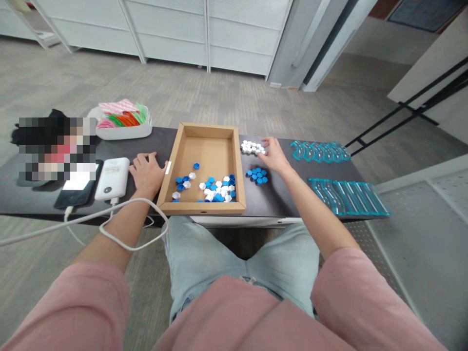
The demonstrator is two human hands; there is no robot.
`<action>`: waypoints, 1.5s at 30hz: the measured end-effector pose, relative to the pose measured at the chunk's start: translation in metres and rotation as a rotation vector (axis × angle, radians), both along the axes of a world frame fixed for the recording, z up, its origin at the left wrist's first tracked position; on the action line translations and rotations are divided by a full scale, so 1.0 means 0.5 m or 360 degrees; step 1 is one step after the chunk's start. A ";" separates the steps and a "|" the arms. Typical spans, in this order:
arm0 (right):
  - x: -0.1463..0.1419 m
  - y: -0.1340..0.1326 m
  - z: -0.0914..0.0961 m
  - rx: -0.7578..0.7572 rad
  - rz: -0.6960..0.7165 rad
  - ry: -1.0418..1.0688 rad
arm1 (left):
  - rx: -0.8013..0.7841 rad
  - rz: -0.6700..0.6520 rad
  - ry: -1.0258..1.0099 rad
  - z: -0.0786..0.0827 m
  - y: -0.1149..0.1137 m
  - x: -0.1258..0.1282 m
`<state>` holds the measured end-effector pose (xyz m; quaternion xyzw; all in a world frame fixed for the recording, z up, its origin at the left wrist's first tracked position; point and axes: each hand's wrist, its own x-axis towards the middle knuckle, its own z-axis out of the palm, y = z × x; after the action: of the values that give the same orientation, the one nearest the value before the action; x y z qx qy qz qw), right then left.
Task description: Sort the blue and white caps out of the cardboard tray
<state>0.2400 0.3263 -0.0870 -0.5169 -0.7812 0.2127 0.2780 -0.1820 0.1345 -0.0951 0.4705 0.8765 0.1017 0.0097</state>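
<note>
My left hand (146,171) lies flat on the dark table with its fingers spread, beside the left wall of a shallow brown cardboard box (239,168). Inside the box are loose blue and white hexagonal pieces, mostly heaped in the near right corner (219,190). Right of the box, my right hand (272,155) is at the right end of a flat group of white hexagonal pieces (250,147). Its thumb and fingers are apart around that end, touching or very near the pieces. Closer to me sits a similar group of blue hexagonal pieces (257,175).
Two sets of clear teal plastic parts, one wavy (321,151) and one longer (349,197), lie at the right. On the left are a white power bank (112,178), a phone (78,185), a white cable (135,248) and a white basket (126,132) of colourful strips.
</note>
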 end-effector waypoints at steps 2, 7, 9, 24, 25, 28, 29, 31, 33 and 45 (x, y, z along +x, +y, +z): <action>-0.054 -0.030 0.024 0.0056 0.0290 -0.0009 | 0.0020 0.0010 0.0013 -0.004 0.001 0.000; -0.237 -0.156 0.093 0.0070 0.1080 -0.0396 | 0.0043 0.0023 0.0034 -0.004 0.001 0.004; -0.298 -0.203 0.107 0.0094 0.1228 -0.0634 | 0.0041 0.0023 0.0029 -0.001 0.000 0.006; -0.218 -0.117 0.093 -0.0065 0.1308 -0.0025 | 0.0086 0.0009 0.0016 -0.013 0.003 -0.004; -0.180 -0.088 0.087 -0.0075 0.1159 0.0044 | 0.0088 0.0008 0.0012 -0.013 0.003 -0.004; -0.062 -0.002 0.056 -0.0155 0.0604 0.0251 | 0.0074 0.0014 -0.0011 -0.009 0.003 -0.002; -0.027 0.023 0.044 -0.0183 0.0402 0.0316 | 0.0063 0.0014 -0.0019 -0.007 0.003 0.000; 0.031 0.063 0.019 -0.0245 0.0014 0.0422 | 0.0038 0.0011 -0.0032 0.000 0.002 0.003; 0.068 0.086 -0.005 -0.0276 -0.0285 0.0450 | 0.0024 0.0009 -0.0032 0.005 0.000 0.007; 0.068 0.099 -0.056 -0.0278 -0.0500 0.0431 | 0.0021 0.0000 0.0016 0.003 -0.002 0.007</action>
<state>0.2739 0.3756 -0.1148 -0.6210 -0.6253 0.3011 0.3642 -0.1786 0.1336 -0.0936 0.4711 0.8758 0.1052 0.0021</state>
